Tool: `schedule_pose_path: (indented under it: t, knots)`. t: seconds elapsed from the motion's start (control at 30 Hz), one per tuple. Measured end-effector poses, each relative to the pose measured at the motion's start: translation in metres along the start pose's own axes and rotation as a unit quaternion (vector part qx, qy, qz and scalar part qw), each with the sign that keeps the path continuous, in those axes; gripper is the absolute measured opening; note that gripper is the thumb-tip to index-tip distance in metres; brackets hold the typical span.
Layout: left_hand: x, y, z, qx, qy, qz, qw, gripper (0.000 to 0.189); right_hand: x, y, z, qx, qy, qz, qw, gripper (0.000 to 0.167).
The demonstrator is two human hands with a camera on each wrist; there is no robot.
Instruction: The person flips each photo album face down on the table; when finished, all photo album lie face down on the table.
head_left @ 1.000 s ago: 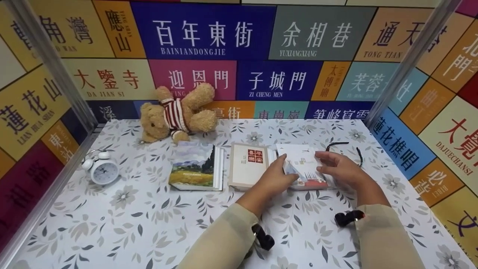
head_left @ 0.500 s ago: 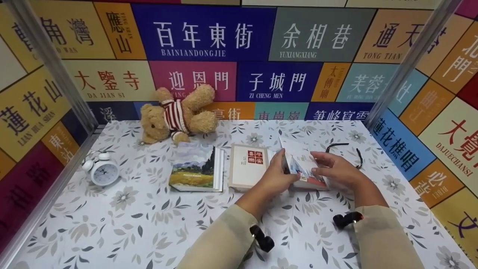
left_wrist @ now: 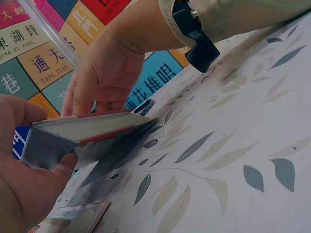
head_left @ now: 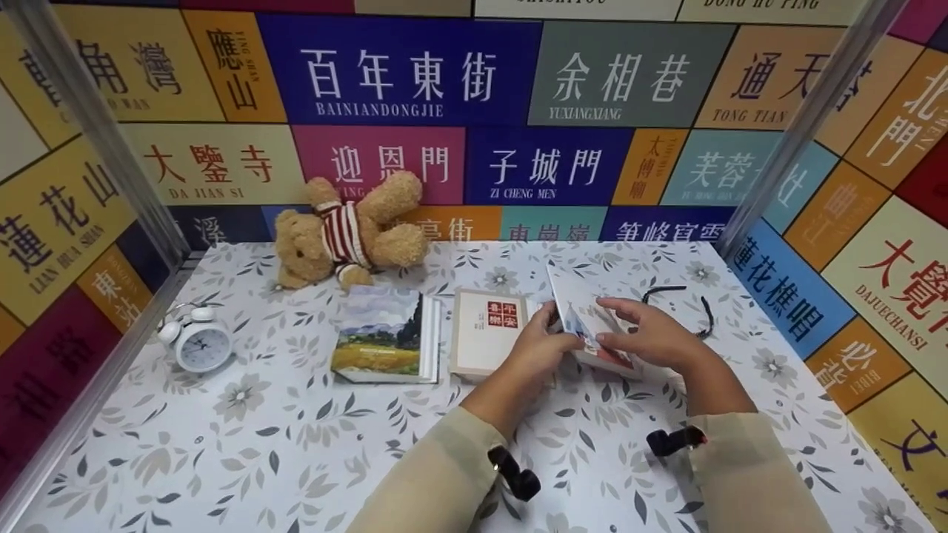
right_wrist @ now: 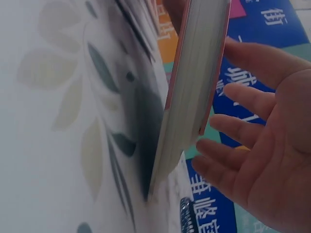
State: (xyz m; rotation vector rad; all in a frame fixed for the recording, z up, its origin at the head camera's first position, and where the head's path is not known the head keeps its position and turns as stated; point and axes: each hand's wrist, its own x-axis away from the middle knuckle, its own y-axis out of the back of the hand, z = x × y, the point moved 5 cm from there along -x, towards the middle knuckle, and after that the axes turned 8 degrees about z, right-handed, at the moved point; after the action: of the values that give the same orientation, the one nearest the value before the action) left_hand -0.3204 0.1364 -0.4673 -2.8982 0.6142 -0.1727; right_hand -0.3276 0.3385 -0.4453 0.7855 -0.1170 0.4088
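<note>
A white book [head_left: 581, 300] with a small coloured picture on its cover is tilted, its left spine side raised off the table. My left hand [head_left: 535, 346] grips it by the spine; in the left wrist view the thumb of the left hand [left_wrist: 29, 165] lies on one side, the fingers on the other. My right hand [head_left: 655, 337] is over the cover, thumb and fingers extended. In the right wrist view the right hand [right_wrist: 272, 141] has its fingertips at the edge of the book [right_wrist: 194, 73]; whether all touch is unclear. A beige book [head_left: 481, 333] lies just left.
A landscape-covered book [head_left: 381, 333] lies further left, beyond it a white alarm clock [head_left: 200, 344]. A teddy bear [head_left: 348, 233] in a striped shirt lies at the back. Black-framed glasses [head_left: 706, 314], partly hidden, are right of my right hand. Printed walls enclose the floral table [head_left: 311, 444].
The white book has gone from lying nearly flat to tilted, its left side lifted by my left hand. My right hand has moved slightly left with it.
</note>
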Motion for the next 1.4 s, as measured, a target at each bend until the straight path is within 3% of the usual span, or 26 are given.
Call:
schedule_pose_path:
  t: [0.17, 0.3, 0.47, 0.57, 0.73, 0.93, 1.07, 1.4]
  knots:
    - [0.001, 0.001, 0.001, 0.039, 0.012, 0.008, 0.9991, 0.092, 0.003, -0.005, 0.015, 0.031, 0.007, 0.003, 0.9995, 0.071]
    - [0.001, -0.001, 0.001, 0.053, 0.027, 0.023, 0.9980, 0.089, 0.005, -0.009, 0.026, 0.025, 0.024, 0.002, 0.9994, 0.066]
    - [0.002, -0.005, 0.000, 0.089, 0.045, 0.036, 0.9943, 0.071, 0.007, -0.013, 0.037, -0.023, 0.046, -0.007, 0.9987, 0.072]
    - [0.003, -0.007, -0.003, 0.098, 0.030, 0.043, 0.9938, 0.064, 0.007, -0.015, 0.043, -0.064, 0.064, -0.014, 0.9958, 0.072]
    - [0.003, -0.007, -0.009, 0.056, -0.011, 0.048, 0.9972, 0.065, 0.007, -0.018, 0.051, -0.121, 0.083, -0.020, 0.9889, 0.072]
    - [0.005, -0.003, -0.014, -0.016, -0.032, 0.023, 0.9991, 0.063, 0.008, -0.020, 0.058, -0.181, 0.110, -0.019, 0.9772, 0.068]
    - [0.008, -0.006, -0.019, -0.035, -0.056, 0.025, 0.9975, 0.067, 0.010, -0.016, 0.060, -0.219, 0.121, -0.021, 0.9678, 0.066]
    - [0.008, -0.006, -0.012, -0.040, -0.040, 0.028, 0.9980, 0.078, 0.009, -0.008, 0.051, -0.234, 0.089, -0.057, 0.9666, 0.067]
